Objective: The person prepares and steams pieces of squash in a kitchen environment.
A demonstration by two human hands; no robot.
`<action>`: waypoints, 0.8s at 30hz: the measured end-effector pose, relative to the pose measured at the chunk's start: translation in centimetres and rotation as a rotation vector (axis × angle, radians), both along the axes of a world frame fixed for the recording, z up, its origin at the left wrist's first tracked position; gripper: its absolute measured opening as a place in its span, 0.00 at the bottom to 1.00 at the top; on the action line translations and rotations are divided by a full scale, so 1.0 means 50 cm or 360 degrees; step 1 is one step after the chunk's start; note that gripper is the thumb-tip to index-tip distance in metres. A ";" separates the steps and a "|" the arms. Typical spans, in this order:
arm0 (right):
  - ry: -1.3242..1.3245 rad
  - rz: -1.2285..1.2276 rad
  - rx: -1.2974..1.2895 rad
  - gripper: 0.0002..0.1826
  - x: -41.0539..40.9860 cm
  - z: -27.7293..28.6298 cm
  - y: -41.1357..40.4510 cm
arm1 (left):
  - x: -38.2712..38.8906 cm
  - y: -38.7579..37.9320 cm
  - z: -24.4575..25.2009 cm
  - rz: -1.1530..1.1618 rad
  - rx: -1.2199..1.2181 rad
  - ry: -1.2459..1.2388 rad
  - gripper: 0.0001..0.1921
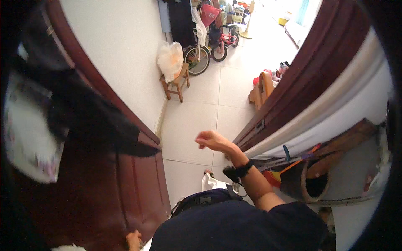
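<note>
My right hand [213, 141] is out in front of me over the tiled floor [190, 131], in the middle of the doorway. Its fingers are loosely curled and a little apart, with nothing seen in them. A black band with a dark device [238, 172] is on that wrist. At the bottom left, my left hand [134, 241] is beside the dark red door [144, 188], close to its edge. A bit of metal shows by the fingers, but I cannot tell whether the hand grips it. Black cloth [94, 103] hangs over the upper part of the door.
The door frame [314, 62] rises on the right. Beyond it, a wooden stool [179, 78] bears a plastic bag [171, 61] by the white wall. A bicycle [197, 61] and a small pink bicycle [224, 40] stand farther in. An orange-handled brush [276, 177] is at the right.
</note>
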State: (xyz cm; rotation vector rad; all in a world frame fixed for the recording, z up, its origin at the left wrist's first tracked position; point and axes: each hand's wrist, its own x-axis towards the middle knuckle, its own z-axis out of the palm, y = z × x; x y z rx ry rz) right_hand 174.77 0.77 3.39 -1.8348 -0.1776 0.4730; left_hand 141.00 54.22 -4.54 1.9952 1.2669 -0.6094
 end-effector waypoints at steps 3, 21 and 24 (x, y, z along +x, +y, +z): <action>-0.0165 0.0140 0.0058 0.15 0.203 0.050 -0.007 | 0.071 -0.062 -0.055 -0.0112 0.0188 0.0135 0.15; -0.0082 0.0421 -0.0251 0.14 1.061 0.001 -0.299 | 1.740 -0.753 -0.122 -0.1154 -0.0496 -0.0902 0.14; -0.0012 0.0291 -0.0244 0.15 1.150 -0.014 -0.432 | 1.905 -0.943 -0.093 -0.1250 -0.0709 -0.0996 0.14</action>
